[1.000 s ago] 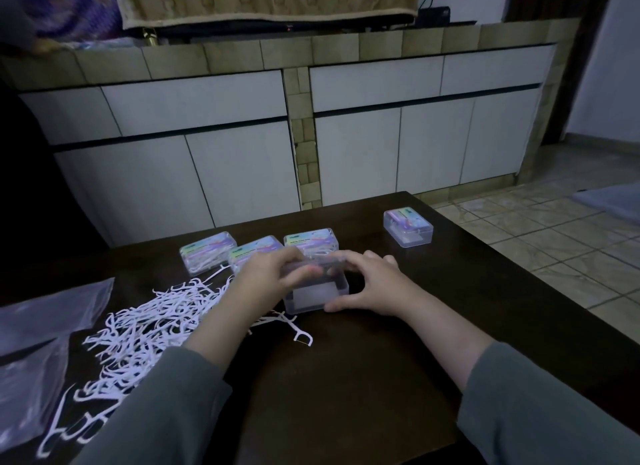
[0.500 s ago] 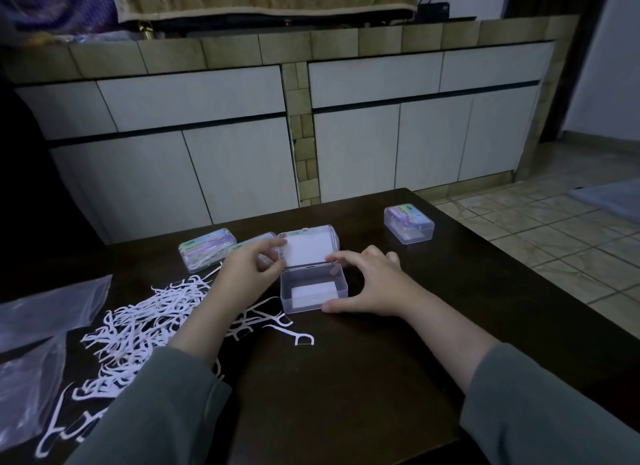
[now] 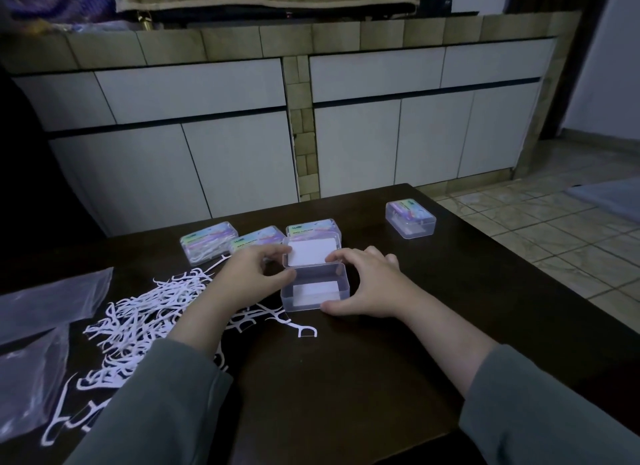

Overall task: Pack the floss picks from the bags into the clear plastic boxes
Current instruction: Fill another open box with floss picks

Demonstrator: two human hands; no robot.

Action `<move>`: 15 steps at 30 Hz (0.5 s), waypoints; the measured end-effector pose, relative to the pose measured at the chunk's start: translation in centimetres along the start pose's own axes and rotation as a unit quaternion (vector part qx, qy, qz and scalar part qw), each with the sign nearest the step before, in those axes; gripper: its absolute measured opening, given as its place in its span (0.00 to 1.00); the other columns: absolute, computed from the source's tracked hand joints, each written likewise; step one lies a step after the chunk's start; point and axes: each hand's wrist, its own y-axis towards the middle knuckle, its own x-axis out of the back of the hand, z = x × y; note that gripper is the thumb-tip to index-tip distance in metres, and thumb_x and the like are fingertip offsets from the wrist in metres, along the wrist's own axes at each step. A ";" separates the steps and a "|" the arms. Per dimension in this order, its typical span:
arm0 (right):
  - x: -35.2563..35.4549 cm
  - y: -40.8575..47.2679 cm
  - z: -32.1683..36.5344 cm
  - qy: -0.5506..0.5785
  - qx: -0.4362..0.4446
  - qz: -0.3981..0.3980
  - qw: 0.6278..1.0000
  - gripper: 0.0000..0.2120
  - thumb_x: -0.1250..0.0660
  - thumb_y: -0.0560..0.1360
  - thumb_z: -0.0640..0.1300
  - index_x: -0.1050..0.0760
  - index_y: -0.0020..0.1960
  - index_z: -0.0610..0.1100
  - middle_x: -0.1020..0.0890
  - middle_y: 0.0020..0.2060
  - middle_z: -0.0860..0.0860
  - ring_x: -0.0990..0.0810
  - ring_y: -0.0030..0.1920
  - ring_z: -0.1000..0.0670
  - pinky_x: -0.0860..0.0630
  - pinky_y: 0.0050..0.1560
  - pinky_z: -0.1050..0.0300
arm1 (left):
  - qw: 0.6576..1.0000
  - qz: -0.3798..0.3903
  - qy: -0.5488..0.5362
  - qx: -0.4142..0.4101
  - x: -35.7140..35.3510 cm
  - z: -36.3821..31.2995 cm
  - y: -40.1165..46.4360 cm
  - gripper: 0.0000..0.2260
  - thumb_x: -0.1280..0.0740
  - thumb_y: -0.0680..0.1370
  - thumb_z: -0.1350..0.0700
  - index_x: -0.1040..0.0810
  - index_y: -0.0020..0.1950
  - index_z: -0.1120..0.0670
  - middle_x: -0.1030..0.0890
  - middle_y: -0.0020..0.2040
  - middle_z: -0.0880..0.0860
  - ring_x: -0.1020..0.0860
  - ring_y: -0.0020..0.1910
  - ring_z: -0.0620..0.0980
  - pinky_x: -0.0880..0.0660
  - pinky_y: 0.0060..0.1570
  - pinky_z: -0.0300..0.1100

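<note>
Open box: we see a clear plastic box standing on the dark tabletop between both hands, its hinged lid tipped up and back; a white card lies on its floor and another shows on the lid.
Left hand: our left hand has a narrow grip on the box, thumb at the left rim and fingertips pinching the lid's left edge.
Right hand: our right hand curls around the box's right side, thumb against the near corner and forefinger on the lid's right edge.
Floss picks: a loose heap of white floss picks spreads on the tabletop left of the box, partly under the left forearm; one single pick lies just in front of the box.
Bags: two clear bags lie flat at the far left.
Packed boxes: three closed boxes sit in a row behind the open one, a fourth box well apart to the right.
</note>
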 end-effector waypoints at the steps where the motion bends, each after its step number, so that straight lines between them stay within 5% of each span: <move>1: -0.1 -0.2 0.1 0.000 0.000 0.000 1.000 0.35 0.28 0.67 0.64 0.38 0.70 0.61 0.33 0.65 0.53 0.38 0.65 0.49 0.36 0.61 0.52 | 1.000 -0.001 0.006 0.000 0.0 -0.1 -0.1 0.19 0.30 0.76 0.49 0.25 0.66 0.45 0.21 0.56 0.45 0.26 0.51 0.43 0.29 0.48 0.37; 5: -0.5 -0.9 0.3 -0.014 0.015 -0.003 1.000 0.34 0.28 0.68 0.64 0.38 0.70 0.60 0.33 0.66 0.54 0.39 0.65 0.51 0.38 0.62 0.52 | 1.000 0.008 0.015 -0.001 0.1 -0.1 -0.7 0.15 0.31 0.76 0.50 0.23 0.63 0.47 0.22 0.45 0.43 0.26 0.41 0.39 0.32 0.36 0.32; 15: -1.3 -1.1 -0.2 -0.075 0.029 -0.059 0.995 0.42 0.33 0.65 0.71 0.43 0.73 0.60 0.32 0.64 0.53 0.36 0.64 0.50 0.39 0.62 0.50 | 1.000 -0.020 -0.003 -0.011 0.5 -0.3 -1.8 0.21 0.31 0.76 0.46 0.28 0.69 0.44 0.21 0.48 0.39 0.23 0.48 0.43 0.30 0.46 0.39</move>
